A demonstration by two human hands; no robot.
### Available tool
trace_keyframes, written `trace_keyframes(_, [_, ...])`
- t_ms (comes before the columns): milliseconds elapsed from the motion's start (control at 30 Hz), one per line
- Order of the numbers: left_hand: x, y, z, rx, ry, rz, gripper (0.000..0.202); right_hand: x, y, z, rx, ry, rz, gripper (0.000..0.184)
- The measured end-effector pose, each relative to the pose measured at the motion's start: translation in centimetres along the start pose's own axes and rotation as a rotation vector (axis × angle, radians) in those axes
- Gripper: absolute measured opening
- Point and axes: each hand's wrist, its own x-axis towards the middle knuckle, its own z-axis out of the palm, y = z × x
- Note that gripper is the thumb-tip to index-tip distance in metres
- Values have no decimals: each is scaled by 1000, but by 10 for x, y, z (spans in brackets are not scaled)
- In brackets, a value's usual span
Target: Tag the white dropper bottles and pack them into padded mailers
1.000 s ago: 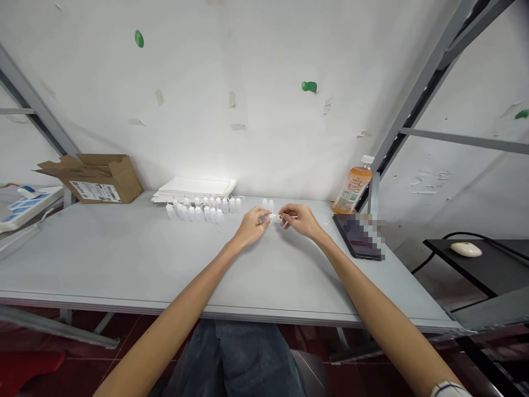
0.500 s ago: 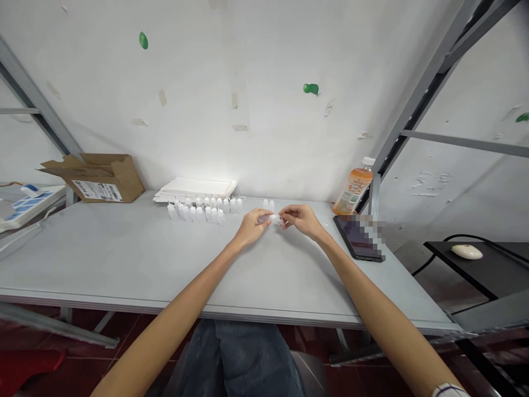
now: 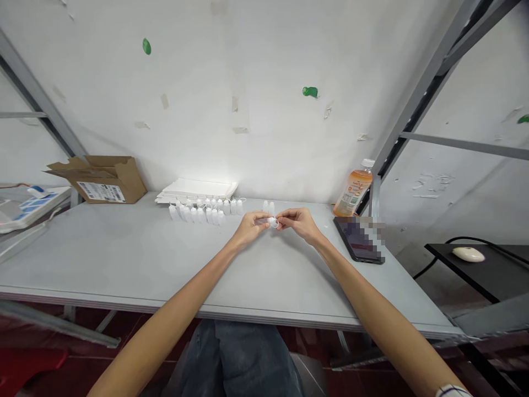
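Observation:
My left hand point(image 3: 249, 228) is closed around a small white plastic bottle point(image 3: 271, 221), most of it hidden by the fingers. From the right, my right hand point(image 3: 298, 221) pinches the end of a thin white loop point(image 3: 275, 224) on that bottle, fingertips close to the left hand's. Just behind the hands, two more small white bottles point(image 3: 268, 207) stand side by side. To the left, several similar bottles point(image 3: 197, 214) stand upright in rows, some with thin loops at their tops.
Behind the rows lies a stack of white sheets point(image 3: 194, 190). An open cardboard box point(image 3: 109, 179) sits at the back left. At the right of the grey table point(image 3: 136, 259) are an orange drink bottle point(image 3: 353, 190) and a dark phone point(image 3: 356, 238). A white mouse point(image 3: 468, 254) rests on a black shelf.
My right hand has moved slightly left, bringing its fingertips closer to the left hand and the held bottle. The view has shifted slightly.

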Motion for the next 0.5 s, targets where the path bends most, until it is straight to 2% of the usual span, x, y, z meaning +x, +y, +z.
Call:
trace_keyframes(333, [2,2,1,-46,-18,-78,38,3,0,-7,55,-8,21,37])
trace_keyframes(500, [0,5,0,-5,1,-102,38,2,-3,-8,-38,11,-9,33])
